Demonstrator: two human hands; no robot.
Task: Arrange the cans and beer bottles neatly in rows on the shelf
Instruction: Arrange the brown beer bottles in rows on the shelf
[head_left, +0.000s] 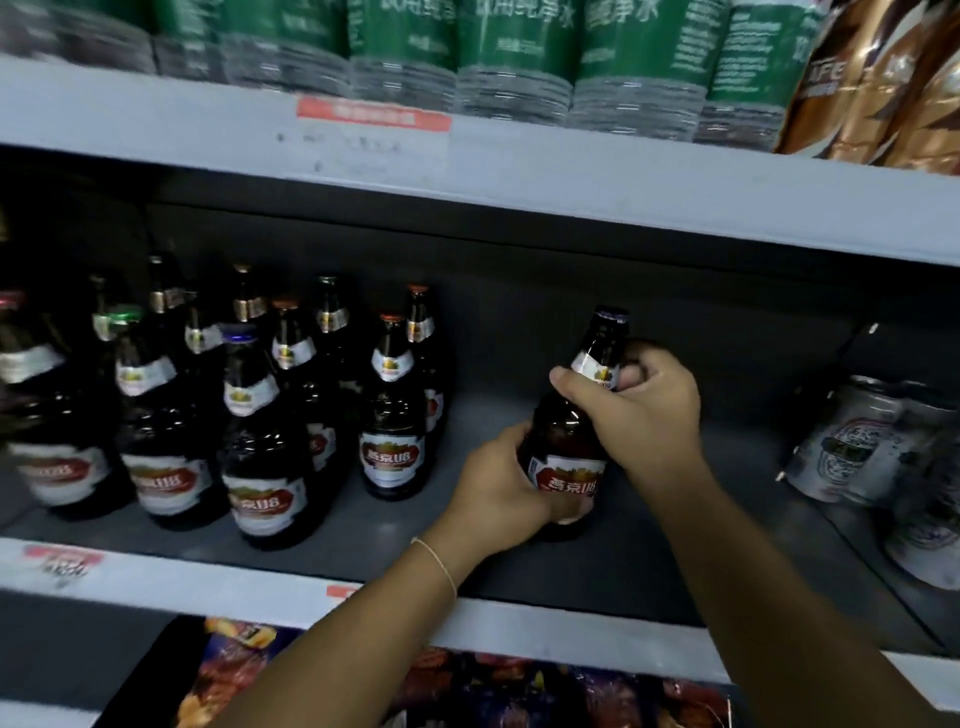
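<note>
- Beer bottles (249, 415), standing group, at 9 o'clock on the middle shelf (649, 551): brown glass, red-and-white labels, upright, loosely ranked front to back; rows uneven. The leftmost is cut by the frame edge and blurred.
- Left hand (501, 493), just below centre: fingers curled round the lower body of the held bottle (569, 447), thumb on the label; thin cord at the wrist.
- Held bottle, centre: upright or slightly tilted, well apart from the group. Whether its base rests on the shelf cannot be told; the left hand hides it.
- Right hand (641, 405), at 3 o'clock of the bottle neck: thumb and fingers pinching the neck below the cap.
- Step in hand, judged: carrying one stray bottle toward the group. The next move calls for setting it beside the bottle nearest it, label forward, without knocking neighbours.
- Cans (852, 441), at 3 o'clock: silver, seemingly shrink-wrapped, tilted; count and print unreadable, partly cut off.
- Water bottles (519, 62), at 12 o'clock on the shelf above: green labels, blurred.
- Snack packets (467, 686), at 6 o'clock below: dark, indistinct.
</note>
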